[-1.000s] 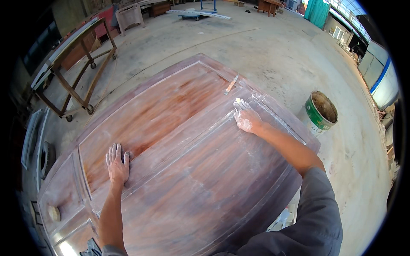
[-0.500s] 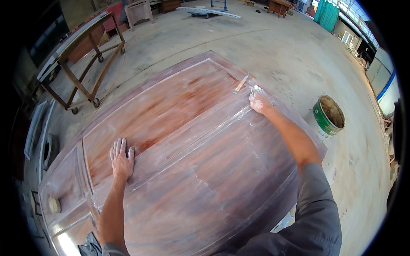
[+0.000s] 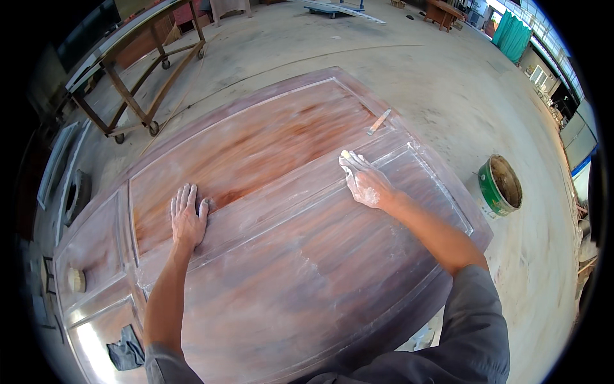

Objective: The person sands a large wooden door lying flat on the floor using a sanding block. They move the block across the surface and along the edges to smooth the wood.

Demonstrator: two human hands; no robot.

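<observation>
Beneath both hands lies a large reddish-brown wooden door-like panel (image 3: 300,221), with recessed fields, raised mouldings and pale dust on its surface. My left hand (image 3: 187,217) rests flat on it, fingers stretched out and holding nothing. White powder coats my right hand (image 3: 364,179), whose fingers press on the flat strip between two fields. A small pale-yellow piece (image 3: 346,154) shows at its fingertips; its kind is unclear. Beyond that hand, a small flat tool with an orange-tan handle (image 3: 379,121) lies near the panel's far right edge.
A green bucket (image 3: 492,189) with a crusted inside stands right of the panel. On the panel's left part are a pale round block (image 3: 77,280) and a dark cloth (image 3: 126,349). A wheeled wooden rack (image 3: 131,96) stands at the far left. A thin hose (image 3: 256,75) crosses the concrete floor.
My right hand has slid left and nearer along the strip, away from the panel's far right end. My left hand stays flat on about the same spot. The whole view has shifted slightly.
</observation>
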